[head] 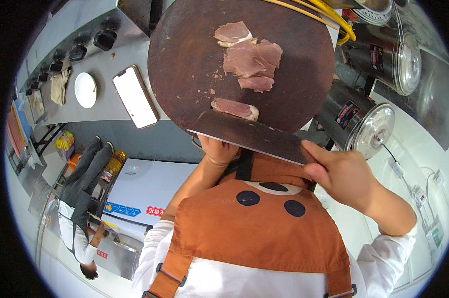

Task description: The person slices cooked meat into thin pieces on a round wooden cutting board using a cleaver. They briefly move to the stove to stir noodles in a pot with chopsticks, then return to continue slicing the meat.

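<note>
A broad cleaver (250,137) with a dark blade is gripped by my right hand (341,177) at its handle end. The blade lies slantwise over the near edge of a round, dark brown chopping block (187,48). Partly behind the blade is my left hand (218,151); its fingers are mostly hidden, so what they touch does not show. Just beyond the blade rests a small piece of meat (232,107) with a pale fatty end. Farther up the block, thin meat slices (252,59) overlap in a loose pile, with small crumbs scattered beside them.
Left of the block, a lit smartphone (136,97) and a white plate (85,90) lie on the steel counter. Lidded steel pots (362,115) stand at right, near a yellow hose (334,16). A white chest freezer (153,186) and another person (77,208) are at lower left.
</note>
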`<state>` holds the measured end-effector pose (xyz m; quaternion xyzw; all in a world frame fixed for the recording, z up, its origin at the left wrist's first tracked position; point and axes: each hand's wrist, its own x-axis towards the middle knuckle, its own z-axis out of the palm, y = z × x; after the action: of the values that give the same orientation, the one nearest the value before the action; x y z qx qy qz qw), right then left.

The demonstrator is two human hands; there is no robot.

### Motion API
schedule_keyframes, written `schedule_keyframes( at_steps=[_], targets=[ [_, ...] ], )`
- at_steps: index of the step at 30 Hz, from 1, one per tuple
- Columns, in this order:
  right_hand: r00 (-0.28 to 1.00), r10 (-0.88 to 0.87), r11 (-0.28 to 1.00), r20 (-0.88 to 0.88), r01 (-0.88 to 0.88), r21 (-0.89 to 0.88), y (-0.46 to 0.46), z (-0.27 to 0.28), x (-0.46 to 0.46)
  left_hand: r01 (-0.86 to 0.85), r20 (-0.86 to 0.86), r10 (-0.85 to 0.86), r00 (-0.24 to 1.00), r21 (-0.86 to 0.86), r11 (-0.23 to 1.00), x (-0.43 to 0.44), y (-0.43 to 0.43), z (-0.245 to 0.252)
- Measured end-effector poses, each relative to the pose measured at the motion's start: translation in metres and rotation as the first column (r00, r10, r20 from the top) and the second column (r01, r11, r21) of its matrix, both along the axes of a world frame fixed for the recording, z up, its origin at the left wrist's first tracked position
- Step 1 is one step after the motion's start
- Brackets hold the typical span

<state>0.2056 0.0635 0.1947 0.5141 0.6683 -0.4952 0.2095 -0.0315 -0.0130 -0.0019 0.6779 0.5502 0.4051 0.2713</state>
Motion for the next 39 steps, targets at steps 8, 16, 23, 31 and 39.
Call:
schedule_keyframes(
  at_steps=[8,16,23,31,39],
  targets=[
    [0.993,0.008,0.992,-0.117,0.008,0.129,-0.003,-0.032,-0.016,-0.114,-0.049,0.117,0.992,0.052,0.992,0.007,0.004,0.004],
    [0.999,-0.015,0.996,0.041,0.012,0.083,-0.009,-0.011,0.003,-0.071,-0.048,0.075,0.996,0.076,0.995,0.004,0.006,0.003],
    [0.999,0.033,0.984,-0.038,-0.026,0.177,-0.008,-0.045,-0.024,-0.138,-0.054,0.147,0.988,0.144,0.980,0.011,0.011,0.009],
    [1.000,0.001,0.934,-0.030,0.010,0.356,-0.023,-0.033,0.003,-0.139,0.002,0.140,0.990,0.134,0.981,0.012,0.011,0.008],
    [0.993,-0.014,0.901,-0.114,0.061,0.429,-0.024,-0.054,-0.012,-0.196,0.029,0.193,0.981,0.163,0.967,0.016,0.010,0.002]
  ],
)
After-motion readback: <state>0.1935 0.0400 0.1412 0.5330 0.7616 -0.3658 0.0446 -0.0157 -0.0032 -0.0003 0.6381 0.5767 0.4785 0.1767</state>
